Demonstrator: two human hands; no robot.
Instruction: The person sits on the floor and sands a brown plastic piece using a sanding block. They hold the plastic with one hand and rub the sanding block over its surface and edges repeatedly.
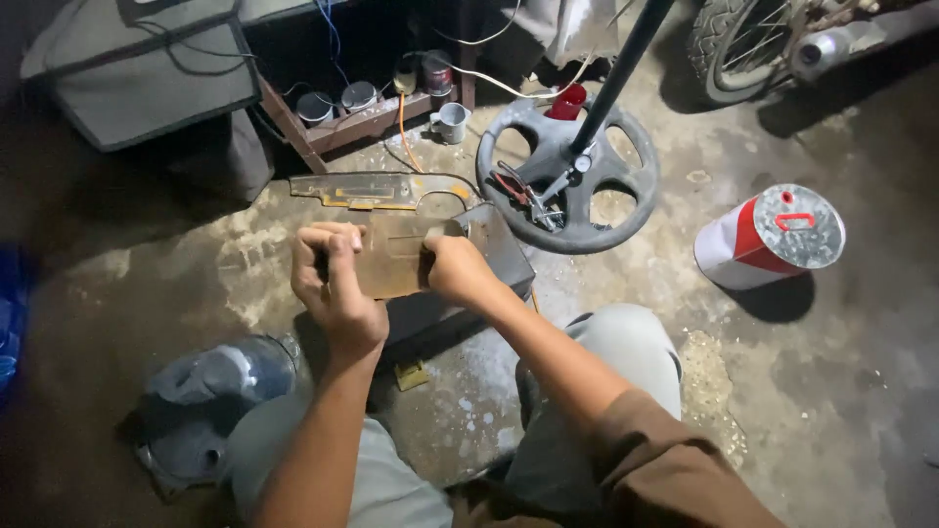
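On the stained concrete floor point(841, 411), nearest the seated person's knees, a crumpled clear plastic bag point(220, 391) lies to the left, and a small yellowish block point(412, 374) sits just under the edge of a dark box point(460, 303). Over that box the person holds a flat, rusty brown metal plate point(396, 256). The left hand point(335, 284) is curled into a fist at the plate's left edge, its fingers closed around it; the right hand point(458, 269) clamps the right edge, fingers wrapped over the top. Both forearms reach forward from the lap, the right sleeve brown.

Just beyond the plate lies a long, dark, flat cover piece point(377, 189) with orange-yellow marks; I cannot read its shape fully where the plate overlaps it. To the right stands a black wheel-like base point(572, 181) with a dark pole point(621, 68) rising out of view, pliers with red handles point(514, 186) lying on it. Farther right, a cylinder can point(768, 238) lies on its side, red and white striped, with a grey lid bearing a small red mark.

At the back, a low shelf point(367, 119) carries round tins and a white mug point(451, 122); a tyre point(729, 44) is cut off by the top edge. The left side is too dark to make out.
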